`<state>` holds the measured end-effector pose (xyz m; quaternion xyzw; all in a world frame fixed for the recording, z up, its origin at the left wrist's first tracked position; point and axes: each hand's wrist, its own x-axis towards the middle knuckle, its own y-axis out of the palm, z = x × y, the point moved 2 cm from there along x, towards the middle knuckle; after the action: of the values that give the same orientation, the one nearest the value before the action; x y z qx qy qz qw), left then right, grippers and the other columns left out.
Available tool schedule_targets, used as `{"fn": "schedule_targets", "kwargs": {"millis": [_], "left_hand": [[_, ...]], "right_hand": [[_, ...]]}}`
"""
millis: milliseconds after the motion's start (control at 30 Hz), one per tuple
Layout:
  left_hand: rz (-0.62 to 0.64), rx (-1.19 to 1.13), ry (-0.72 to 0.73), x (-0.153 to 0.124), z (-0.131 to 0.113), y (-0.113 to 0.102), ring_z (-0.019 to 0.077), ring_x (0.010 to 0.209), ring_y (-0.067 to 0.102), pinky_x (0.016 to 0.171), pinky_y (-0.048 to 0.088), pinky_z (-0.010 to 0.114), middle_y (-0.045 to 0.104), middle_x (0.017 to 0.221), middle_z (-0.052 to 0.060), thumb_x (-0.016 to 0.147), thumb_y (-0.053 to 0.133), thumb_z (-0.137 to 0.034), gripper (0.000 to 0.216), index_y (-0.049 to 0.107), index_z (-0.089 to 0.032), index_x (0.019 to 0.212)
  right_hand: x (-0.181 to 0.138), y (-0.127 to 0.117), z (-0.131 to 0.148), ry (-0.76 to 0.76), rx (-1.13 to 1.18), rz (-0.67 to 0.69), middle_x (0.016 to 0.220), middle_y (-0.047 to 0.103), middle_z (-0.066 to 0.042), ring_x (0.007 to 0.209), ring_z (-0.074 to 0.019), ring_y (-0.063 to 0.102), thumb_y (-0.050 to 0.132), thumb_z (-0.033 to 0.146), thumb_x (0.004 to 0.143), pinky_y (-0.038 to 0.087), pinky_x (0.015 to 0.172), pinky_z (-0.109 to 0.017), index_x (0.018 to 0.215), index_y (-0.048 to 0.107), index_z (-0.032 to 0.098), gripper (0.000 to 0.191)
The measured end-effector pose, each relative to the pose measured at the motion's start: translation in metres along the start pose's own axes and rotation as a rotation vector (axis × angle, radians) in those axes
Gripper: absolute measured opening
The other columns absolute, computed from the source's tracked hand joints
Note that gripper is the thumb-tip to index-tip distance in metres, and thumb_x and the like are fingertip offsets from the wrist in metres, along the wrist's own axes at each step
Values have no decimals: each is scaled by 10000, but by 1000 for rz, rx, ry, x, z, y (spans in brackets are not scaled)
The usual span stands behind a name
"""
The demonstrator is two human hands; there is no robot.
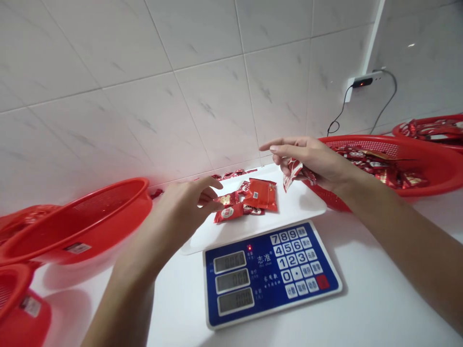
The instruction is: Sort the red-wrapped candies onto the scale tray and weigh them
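Observation:
A digital scale with a blue keypad panel stands on the white table, its white weighing tray behind the panel. Several small red wrapped snack packets and a larger orange-red packet lie on that tray. My left hand reaches over the tray's left side, thumb and index finger apart, close beside the small packets; whether it touches them I cannot tell. Above the tray's right end, my right hand has red-and-white snack packets held in its curled fingers, with the index finger stretched out.
On the right a red basket holds many packets, with another filled red basket behind. Red baskets also stand at the left. More packets lie along the tiled wall. A socket strip with cables hangs there.

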<state>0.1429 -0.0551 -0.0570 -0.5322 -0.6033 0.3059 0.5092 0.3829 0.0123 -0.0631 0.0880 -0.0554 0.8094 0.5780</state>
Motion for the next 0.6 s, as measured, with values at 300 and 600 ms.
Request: {"fn": "schedule_targets", "kwargs": {"millis": [300, 600], "left_hand": [[-27, -14, 27, 1, 0, 2, 259, 808, 733, 712, 573, 394, 786, 884, 60, 769, 596, -394, 330, 701, -235, 1039], [1, 29, 8, 1, 2, 4, 287, 846, 734, 741, 563, 425, 793, 914, 82, 805, 573, -430, 325, 702, -242, 1037]], "right_hand": [[0, -1, 0, -16, -1, 19, 743, 562, 7, 488, -58, 513, 633, 154, 931, 407, 360, -167, 1019, 748, 146, 145], [1, -2, -2, -22, 12, 4, 746, 583, -5, 497, -58, 522, 677, 179, 907, 327, 323, -158, 999, 759, 155, 126]]}}
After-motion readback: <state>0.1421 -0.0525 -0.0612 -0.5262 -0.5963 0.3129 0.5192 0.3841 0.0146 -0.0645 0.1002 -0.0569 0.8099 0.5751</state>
